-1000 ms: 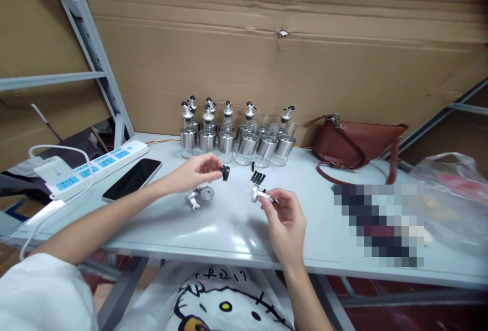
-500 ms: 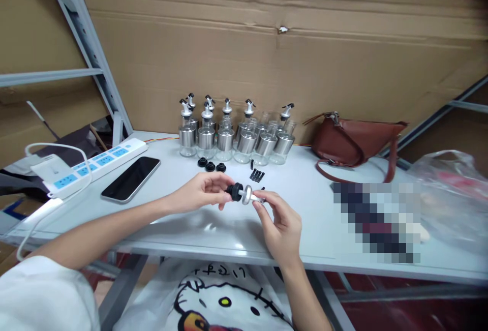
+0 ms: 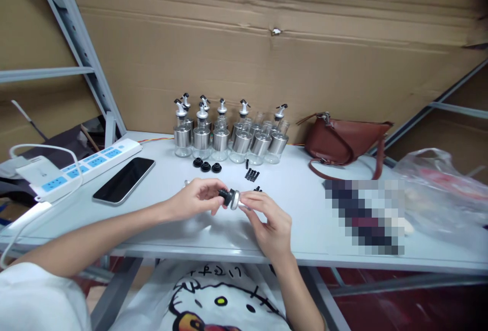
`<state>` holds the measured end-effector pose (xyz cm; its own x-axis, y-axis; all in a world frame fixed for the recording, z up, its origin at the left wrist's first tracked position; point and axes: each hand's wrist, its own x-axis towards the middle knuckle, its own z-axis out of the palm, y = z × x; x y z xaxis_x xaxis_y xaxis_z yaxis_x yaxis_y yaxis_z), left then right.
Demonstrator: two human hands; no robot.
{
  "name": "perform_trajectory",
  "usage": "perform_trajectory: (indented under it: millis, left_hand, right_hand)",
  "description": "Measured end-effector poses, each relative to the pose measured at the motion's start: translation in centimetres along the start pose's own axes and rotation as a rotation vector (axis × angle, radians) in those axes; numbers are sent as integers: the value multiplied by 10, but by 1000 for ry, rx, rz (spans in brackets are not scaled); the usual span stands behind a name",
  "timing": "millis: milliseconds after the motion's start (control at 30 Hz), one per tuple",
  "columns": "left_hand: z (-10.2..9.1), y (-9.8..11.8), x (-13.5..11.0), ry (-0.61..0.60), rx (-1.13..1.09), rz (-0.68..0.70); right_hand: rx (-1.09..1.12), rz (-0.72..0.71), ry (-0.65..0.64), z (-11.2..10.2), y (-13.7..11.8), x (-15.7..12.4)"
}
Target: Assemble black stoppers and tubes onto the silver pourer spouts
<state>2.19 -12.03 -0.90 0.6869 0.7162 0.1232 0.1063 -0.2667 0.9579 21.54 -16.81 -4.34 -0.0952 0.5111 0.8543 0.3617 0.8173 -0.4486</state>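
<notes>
My left hand (image 3: 195,200) is closed on a black ribbed stopper (image 3: 226,197), pinched between thumb and fingers above the table. Against the stopper's right end sits the round silver collar of a bottle pourer (image 3: 235,200). Thumb and fingertips of my right hand (image 3: 270,223) grip the pourer's narrow spout, which they partly cover. Just beyond the hands lie several black stoppers (image 3: 206,167) and a row of small black pieces (image 3: 252,175). More small dark pieces (image 3: 258,189) show behind my right fingers. Only the tip of a silvery object (image 3: 186,182) peeks out behind my left hand.
Several glass bottles with steel bands (image 3: 201,141) stand at the back, some topped with pourers. On the left are a phone (image 3: 124,180) and a power strip (image 3: 91,166). A brown handbag (image 3: 343,140) and a clear plastic bag (image 3: 438,193) lie on the right.
The gap between stopper and pourer has closed: the silver collar now meets the black stopper. Both hands have come closer together, and the whole view has shifted slightly.
</notes>
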Motion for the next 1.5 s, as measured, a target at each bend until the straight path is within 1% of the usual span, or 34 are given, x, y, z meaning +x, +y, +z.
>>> perform_trajectory:
  millis: [100, 233, 300, 367, 433, 500, 600, 667, 733, 800, 867, 1000, 1100, 1200, 1300, 1367, 1433, 1500]
  left_hand:
    - [-2, 1, 2, -46, 8, -63]
    - [-4, 6, 2, -120, 64, -112]
    - [-4, 8, 2, -128, 109, -114]
    - [-4, 9, 1, -109, 198, -88]
    - [-3, 7, 1, -86, 322, -12]
    - [-2, 5, 0, -61, 453, 108]
    - [0, 1, -1, -44, 617, 280]
    - [0, -1, -2, -53, 695, 359]
    - [1, -3, -2, -76, 753, 415]
    - [0, -4, -3, -91, 788, 456]
    - [0, -5, -3, -90, 805, 464]
    - [-1, -4, -3, -89, 792, 392]
    - [-1, -1, -3, -105, 756, 330]
    - [1, 1, -2, -96, 765, 340]
    - [2, 2, -2, -114, 785, 420]
    - [2, 1, -1, -129, 798, 458]
    - [2, -2, -1, -128, 813, 446]
    - [4, -6, -1, -106, 802, 403]
  right_hand:
    - [-52, -64, -35, 0, -1, 1]
    - [-93, -98, -64, -1, -3, 2]
    - [-111, -100, -71, -1, -3, 1]
    - [-126, -83, -88, -1, -2, 1]
    - [-133, -52, -99, -1, -2, 0]
    - [-135, -15, -93, -1, -2, -1]
    - [-132, 100, -98, -1, -5, -1]
    - [-90, 236, -172, -2, -8, 0]
    - [-21, 365, -283, -4, -10, 1]
    - [17, 413, -352, -5, -10, 2]
    - [-8, 346, -340, -4, -9, 1]
    - [-143, 106, -283, -1, -5, 0]
    - [-200, 35, -276, 1, -6, 0]
    - [-157, 59, -263, 1, -9, 0]
    - [-66, 158, -255, 1, -11, -1]
    - [-29, 237, -273, 0, -12, -1]
    - [-11, 307, -304, 0, -12, -1]
    - [31, 367, -331, 0, -13, 0]
